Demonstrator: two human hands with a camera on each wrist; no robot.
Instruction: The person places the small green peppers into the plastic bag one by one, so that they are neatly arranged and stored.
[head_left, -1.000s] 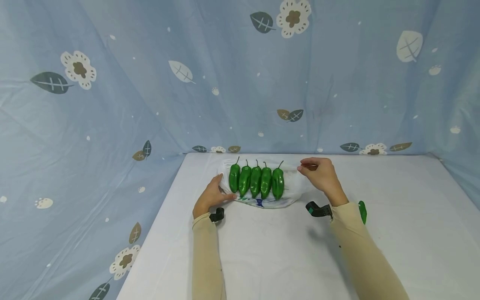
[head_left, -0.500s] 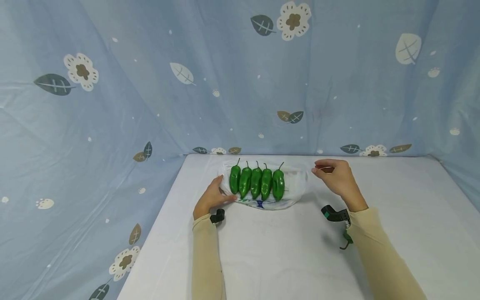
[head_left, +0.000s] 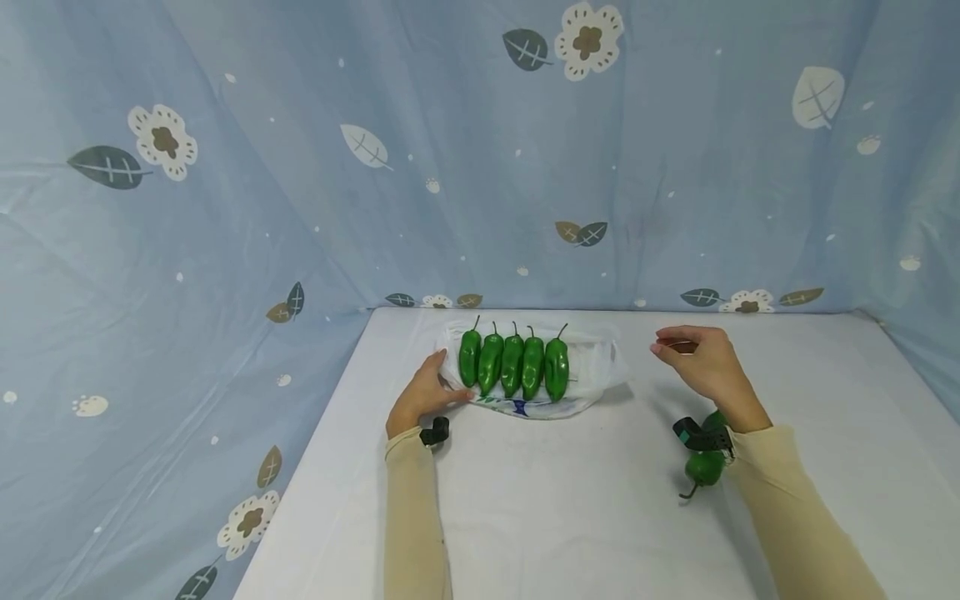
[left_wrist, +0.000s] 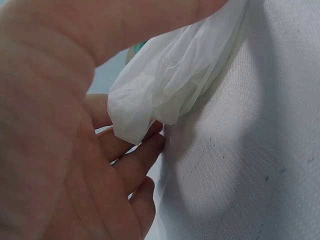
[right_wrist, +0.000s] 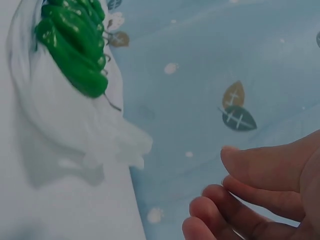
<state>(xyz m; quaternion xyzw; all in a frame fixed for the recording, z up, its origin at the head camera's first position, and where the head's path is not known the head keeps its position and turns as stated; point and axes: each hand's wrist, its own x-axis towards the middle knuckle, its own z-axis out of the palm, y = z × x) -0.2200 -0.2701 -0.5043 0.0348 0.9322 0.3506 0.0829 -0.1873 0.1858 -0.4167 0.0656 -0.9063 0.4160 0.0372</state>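
A row of several green peppers (head_left: pixel 512 364) lies side by side on a crumpled white plastic bag (head_left: pixel 592 379) with blue and green print. My left hand (head_left: pixel 423 393) grips the bag's left end, its thumb along the near edge. In the left wrist view, the fingers (left_wrist: pixel 142 160) curve behind the thin plastic (left_wrist: pixel 165 85). To the right of the bag and apart from it, my right hand (head_left: pixel 705 360) hovers over the table. The right wrist view shows its fingers (right_wrist: pixel 205 212) loosely bent with nothing between them, and the bag's loose end (right_wrist: pixel 127 145) beyond.
Green pepper (head_left: pixel 703 468) shows on the table beneath my right wrist; the wrist camera covers part, so I cannot tell whether it is one or two. A white cloth covers the table (head_left: pixel 555 508). Behind hangs a blue patterned curtain (head_left: pixel 480 167).
My right hand has moved rightward, away from the bag's right end, uncovering more green pepper under the wrist. The left hand and the row of peppers have stayed in place.
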